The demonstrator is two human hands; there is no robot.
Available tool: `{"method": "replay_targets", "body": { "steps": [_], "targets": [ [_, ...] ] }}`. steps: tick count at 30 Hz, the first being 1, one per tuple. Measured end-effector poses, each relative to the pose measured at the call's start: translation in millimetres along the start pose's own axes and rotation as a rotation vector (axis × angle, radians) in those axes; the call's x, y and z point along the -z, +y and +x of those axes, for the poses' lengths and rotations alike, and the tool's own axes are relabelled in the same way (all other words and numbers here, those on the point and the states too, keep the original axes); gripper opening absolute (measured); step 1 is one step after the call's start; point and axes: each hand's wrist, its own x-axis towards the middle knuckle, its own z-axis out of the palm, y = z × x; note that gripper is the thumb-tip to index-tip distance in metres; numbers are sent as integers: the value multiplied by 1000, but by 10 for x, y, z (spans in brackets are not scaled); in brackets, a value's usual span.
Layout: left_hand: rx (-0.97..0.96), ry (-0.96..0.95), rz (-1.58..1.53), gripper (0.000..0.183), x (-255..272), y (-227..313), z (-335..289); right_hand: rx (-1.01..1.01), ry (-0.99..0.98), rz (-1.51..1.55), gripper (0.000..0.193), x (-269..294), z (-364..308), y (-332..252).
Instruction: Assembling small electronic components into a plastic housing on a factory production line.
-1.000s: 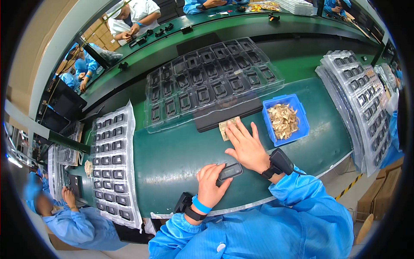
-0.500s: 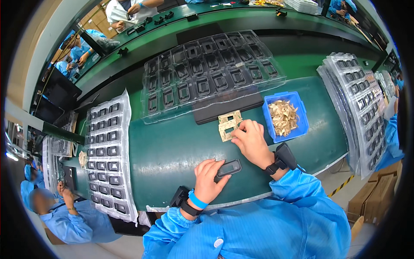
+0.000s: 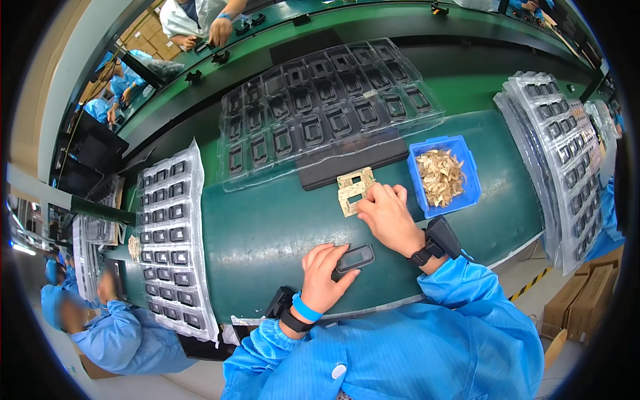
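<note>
Holding rounded black rectangular housing [image 3: 355,261] by one end on smooth green desk [image 3: 267,240] with curled fingers of left hand [image 3: 320,277]. Touching cream sheet [image 3: 353,189] with rectangular cut-outs, farther up desk, with right hand [image 3: 392,217]; can't tell if pinched. Just beside: blue plastic bin [image 3: 472,167] of curled tan scraps [image 3: 440,179].

This looks like a factory assembly workshop, shown by the long green counter [image 3: 287,230], clear plastic trays [image 3: 195,233] of black rectangular frames [image 3: 177,234] along its left edge, a blue-smocked co-worker [image 3: 130,340] beyond, and brown cardboard boxes [image 3: 590,303] off its near right corner.
</note>
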Motion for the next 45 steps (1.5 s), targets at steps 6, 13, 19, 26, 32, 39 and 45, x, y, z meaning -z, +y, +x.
{"method": "replay_targets", "body": {
  "steps": [6, 13, 19, 26, 32, 39, 45],
  "targets": [
    [127, 27, -164, 42, 112, 1, 233, -6, -7, 18, 12, 9, 5, 7],
    [305, 45, -257, 24, 69, -78, 697, 35, -20, -32, 13, 48, -14, -7],
    [369, -46, -355, 15, 4, -47, 859, 40, -10, -55, 13, 221, -33, -80],
    [319, 39, -473, 14, -79, 174, 834, -144, 166, 184, 10, 352, -48, -196],
    [290, 66, -581, 15, -52, 390, 851, -120, 215, 162, 10, 445, -89, -217],
    [384, -15, -691, 16, 70, 545, 931, 55, 333, -79, 18, 550, -148, -255],
    [405, 38, -830, 21, 17, 594, 1023, 24, 414, 103, 24, 847, -275, -151]
  ]
}}
